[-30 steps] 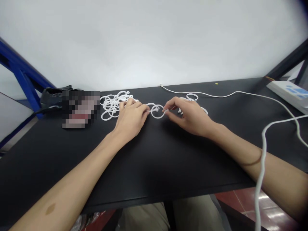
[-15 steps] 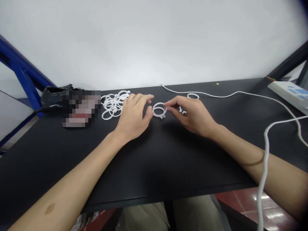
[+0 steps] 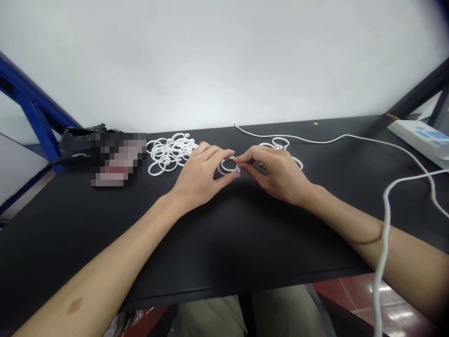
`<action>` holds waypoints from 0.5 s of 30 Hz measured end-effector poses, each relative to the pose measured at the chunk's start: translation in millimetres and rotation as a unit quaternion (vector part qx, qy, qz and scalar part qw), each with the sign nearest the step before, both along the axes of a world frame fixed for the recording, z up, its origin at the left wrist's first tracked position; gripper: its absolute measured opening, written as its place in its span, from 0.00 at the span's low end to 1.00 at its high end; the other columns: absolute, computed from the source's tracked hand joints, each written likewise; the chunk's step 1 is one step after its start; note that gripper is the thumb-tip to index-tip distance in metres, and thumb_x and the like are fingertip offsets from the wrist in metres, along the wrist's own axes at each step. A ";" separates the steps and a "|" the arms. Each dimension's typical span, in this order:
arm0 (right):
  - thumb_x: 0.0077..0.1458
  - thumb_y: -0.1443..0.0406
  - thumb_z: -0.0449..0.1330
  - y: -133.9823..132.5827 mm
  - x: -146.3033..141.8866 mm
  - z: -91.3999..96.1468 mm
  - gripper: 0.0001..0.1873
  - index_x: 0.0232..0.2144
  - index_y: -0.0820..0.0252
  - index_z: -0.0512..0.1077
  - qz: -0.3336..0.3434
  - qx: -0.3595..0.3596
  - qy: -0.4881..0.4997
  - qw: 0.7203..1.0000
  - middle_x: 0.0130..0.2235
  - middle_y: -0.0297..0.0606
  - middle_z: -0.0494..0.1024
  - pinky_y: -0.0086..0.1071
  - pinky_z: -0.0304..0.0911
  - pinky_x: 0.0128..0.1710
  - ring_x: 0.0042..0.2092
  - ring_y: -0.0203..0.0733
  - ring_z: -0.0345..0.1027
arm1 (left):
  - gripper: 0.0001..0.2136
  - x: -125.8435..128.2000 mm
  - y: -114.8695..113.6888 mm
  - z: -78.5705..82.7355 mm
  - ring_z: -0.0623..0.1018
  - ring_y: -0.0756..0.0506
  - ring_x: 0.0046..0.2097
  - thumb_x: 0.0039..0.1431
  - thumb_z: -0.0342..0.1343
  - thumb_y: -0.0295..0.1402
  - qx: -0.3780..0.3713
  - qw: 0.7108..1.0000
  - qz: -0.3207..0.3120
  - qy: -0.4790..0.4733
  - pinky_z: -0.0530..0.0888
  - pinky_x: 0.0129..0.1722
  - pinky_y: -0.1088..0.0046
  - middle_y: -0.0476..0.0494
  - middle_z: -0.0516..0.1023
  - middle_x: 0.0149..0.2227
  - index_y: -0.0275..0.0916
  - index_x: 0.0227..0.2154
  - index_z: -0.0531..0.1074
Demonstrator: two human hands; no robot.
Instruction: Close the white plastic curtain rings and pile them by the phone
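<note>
A black table (image 3: 217, 243) stands against a plain white wall (image 3: 224, 61), and both hands meet near its middle. The left hand (image 3: 201, 175) has its thumb and forefinger closed on the near-left side of 1 white ring (image 3: 224, 170). The right hand (image 3: 277, 171) pinches the same ring from the right with thumb and forefinger, its other fingers curled loosely. The ring sits low over the table between the 2 sets of fingertips. I cannot tell whether it touches the surface.

A pile of rings (image 3: 168, 150) lies just beyond the left hand, and a few more rings (image 3: 280, 142) show behind the right hand. A white cable (image 3: 351, 136) runs along the back edge towards a power strip (image 3: 423, 135) at the far right.

For this step, fingertip grips on opposite sides look right. The ring is thin and probably springy, so light, even pressure should suit it better than a hard squeeze. Any small catch or gap on the ring should be turned up towards the eyes, where it can be seen. Working low over the table seems wise, so a slipped ring lands close by and not among the pile.
</note>
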State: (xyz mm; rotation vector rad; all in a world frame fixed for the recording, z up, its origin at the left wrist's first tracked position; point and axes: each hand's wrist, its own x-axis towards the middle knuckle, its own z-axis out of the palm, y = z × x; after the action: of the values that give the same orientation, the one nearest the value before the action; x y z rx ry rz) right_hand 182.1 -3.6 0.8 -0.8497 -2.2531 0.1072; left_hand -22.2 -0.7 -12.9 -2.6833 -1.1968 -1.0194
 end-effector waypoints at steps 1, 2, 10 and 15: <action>0.61 0.69 0.57 -0.4 -0.1 0.2 0.05 0.37 0.61 0.73 -0.003 0.002 0.001 1.000 0.35 0.37 0.80 0.30 0.66 0.36 0.36 0.37 0.73 | 0.15 -0.1 0.1 0.1 0.71 0.42 0.45 0.61 0.58 0.39 0.003 1.000 -0.002 -0.003 0.71 0.47 0.61 0.43 0.78 0.43 0.38 0.47 0.71; 0.61 0.69 0.57 -0.8 -0.3 0.4 0.05 0.37 0.61 0.73 -0.007 0.002 0.004 1.000 0.35 0.36 0.80 0.29 0.65 0.36 0.36 0.37 0.73 | 0.15 -0.2 0.0 0.3 0.71 0.42 0.44 0.61 0.58 0.39 0.004 1.000 -0.003 -0.005 0.71 0.47 0.61 0.43 0.78 0.43 0.38 0.47 0.71; 0.62 0.65 0.57 1.8 0.3 -4.5 0.10 0.45 0.57 0.71 -0.037 -0.048 0.025 0.998 0.42 0.37 0.81 0.33 0.67 0.41 0.40 0.39 0.74 | 0.15 -0.6 2.9 2.8 0.71 0.40 0.46 0.63 0.55 0.40 0.028 0.999 0.036 0.014 0.70 0.49 0.59 0.42 0.77 0.43 0.38 0.49 0.71; 0.59 0.58 0.60 7.1 3.1 -14.6 0.20 0.50 0.63 0.69 -0.094 -0.068 -0.087 0.989 0.43 0.44 0.76 0.38 0.66 0.44 0.44 0.47 0.71 | 0.17 -25.2 20.4 5.9 0.69 0.32 0.51 0.63 0.51 0.39 0.037 0.967 0.253 0.006 0.67 0.50 0.49 0.34 0.75 0.48 0.38 0.51 0.70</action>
State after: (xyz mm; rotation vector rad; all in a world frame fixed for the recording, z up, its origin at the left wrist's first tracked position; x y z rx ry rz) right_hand 185.1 3.6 -13.8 -1.1810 -2.3319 0.1027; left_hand -47.4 19.7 -7.0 -2.1410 -1.6783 -0.9341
